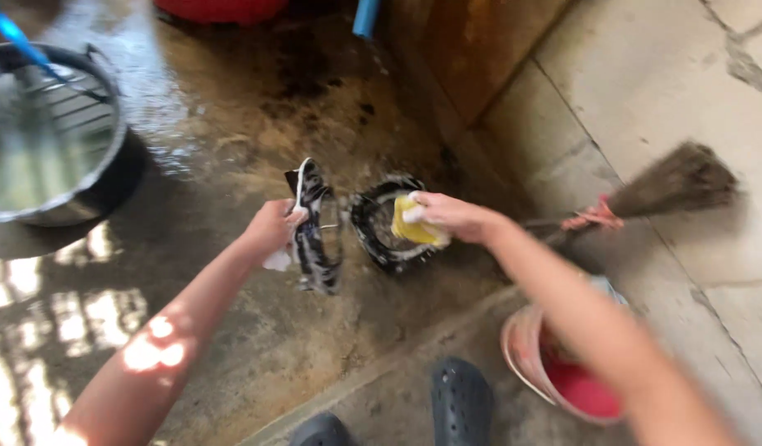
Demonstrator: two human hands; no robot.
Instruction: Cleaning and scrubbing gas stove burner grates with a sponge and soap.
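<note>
- Fingers (294, 216) of our left hand (272, 231) clamp the rim of a soapy black fan guard (317, 227), held on edge above the wet floor (257, 330).
- Big metal tub (108, 177) stands well apart at left, open floor between.
- Broom (670, 186) lies right of the step edge.
- Pink bucket (554, 376) stands beside our shoes (461, 400).
- Our right hand (451, 216) grips a yellow sponge (414, 227), pressed on a second black guard (373, 235).

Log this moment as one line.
left hand: grips soapy black grill | right hand: presses yellow sponge | wet floor | basin left
</note>
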